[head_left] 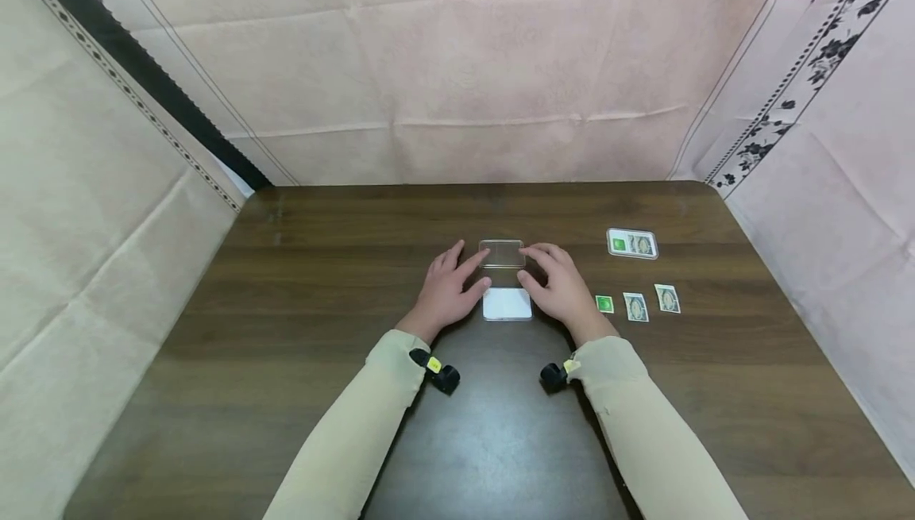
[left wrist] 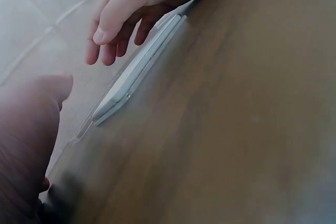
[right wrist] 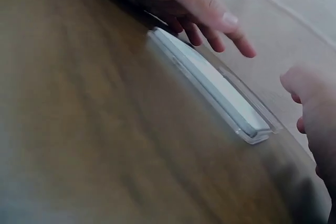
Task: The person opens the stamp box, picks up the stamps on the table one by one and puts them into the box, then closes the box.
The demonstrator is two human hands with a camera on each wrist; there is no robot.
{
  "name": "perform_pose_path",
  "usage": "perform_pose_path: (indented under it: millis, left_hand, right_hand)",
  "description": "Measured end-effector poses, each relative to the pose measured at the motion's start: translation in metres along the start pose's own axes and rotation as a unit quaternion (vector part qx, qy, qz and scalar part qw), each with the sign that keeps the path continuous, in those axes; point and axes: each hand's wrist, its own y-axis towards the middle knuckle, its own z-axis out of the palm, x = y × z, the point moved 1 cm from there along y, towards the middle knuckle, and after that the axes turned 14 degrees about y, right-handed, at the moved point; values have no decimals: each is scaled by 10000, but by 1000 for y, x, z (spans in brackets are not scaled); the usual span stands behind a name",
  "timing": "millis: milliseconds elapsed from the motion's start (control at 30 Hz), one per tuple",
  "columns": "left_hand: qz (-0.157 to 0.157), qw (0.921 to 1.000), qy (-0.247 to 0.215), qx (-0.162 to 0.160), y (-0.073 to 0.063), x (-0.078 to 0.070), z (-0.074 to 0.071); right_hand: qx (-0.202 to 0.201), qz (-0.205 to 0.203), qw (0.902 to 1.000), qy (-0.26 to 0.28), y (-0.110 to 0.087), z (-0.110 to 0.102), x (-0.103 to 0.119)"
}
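Note:
A clear, shallow rectangular plastic piece [head_left: 502, 255] lies on the table, between the two hands. Just nearer to the body is a white rectangular slab [head_left: 507, 304], which the right wrist view shows seated in a clear case [right wrist: 252, 139]. My left hand [head_left: 450, 288] is at the left of the clear piece, fingers spread, with its index fingertip by that piece's left edge. On the opposite side, my right hand [head_left: 561, 288] has loosely bent fingers near the right edge. Whether either fingertip touches the plastic, I cannot tell. Neither hand holds anything.
To the right lie a small green square [head_left: 604, 304] and two printed paper pieces, one left [head_left: 635, 307] and one right [head_left: 668, 298]. Behind them sits a clear case [head_left: 632, 244] with similar green and printed pieces. Pale cloth [head_left: 457, 91] hangs beyond the wooden table [head_left: 343, 226].

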Motion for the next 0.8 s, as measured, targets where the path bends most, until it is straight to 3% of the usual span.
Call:
perform_pose_path:
  millis: [433,800]
  left_hand:
    - [464,9986,162,183,-19,5,1]
    - [652,9971,305,252,-25,4,-2]
  right_hand:
    - [933,-466,9930,-547,-23,-1,2]
    - [1135,-515,9902,-628,-30,-1,5]
